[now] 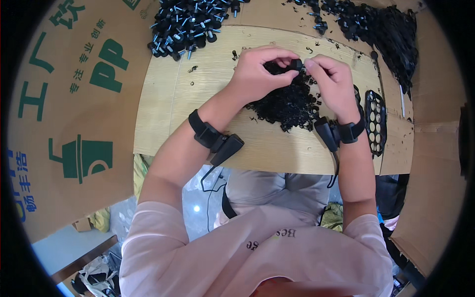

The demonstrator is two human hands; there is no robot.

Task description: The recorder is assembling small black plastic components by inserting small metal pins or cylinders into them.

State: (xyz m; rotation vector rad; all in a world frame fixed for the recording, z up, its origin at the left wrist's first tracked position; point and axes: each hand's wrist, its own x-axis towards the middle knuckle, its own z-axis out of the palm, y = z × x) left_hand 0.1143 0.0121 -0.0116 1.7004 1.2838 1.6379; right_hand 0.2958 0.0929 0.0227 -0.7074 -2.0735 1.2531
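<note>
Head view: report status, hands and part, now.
Left hand and right hand pinch one small black part together. Held above black parts pile on board. Nothing in the way.

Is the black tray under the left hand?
No, the black tray lies beside the right hand, at the board's right edge.

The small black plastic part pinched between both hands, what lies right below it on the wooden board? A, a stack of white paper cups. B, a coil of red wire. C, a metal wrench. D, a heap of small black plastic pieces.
D: the small black plastic part, held between the left hand and the right hand, sits just above a heap of small black plastic pieces on the wooden board.
</note>
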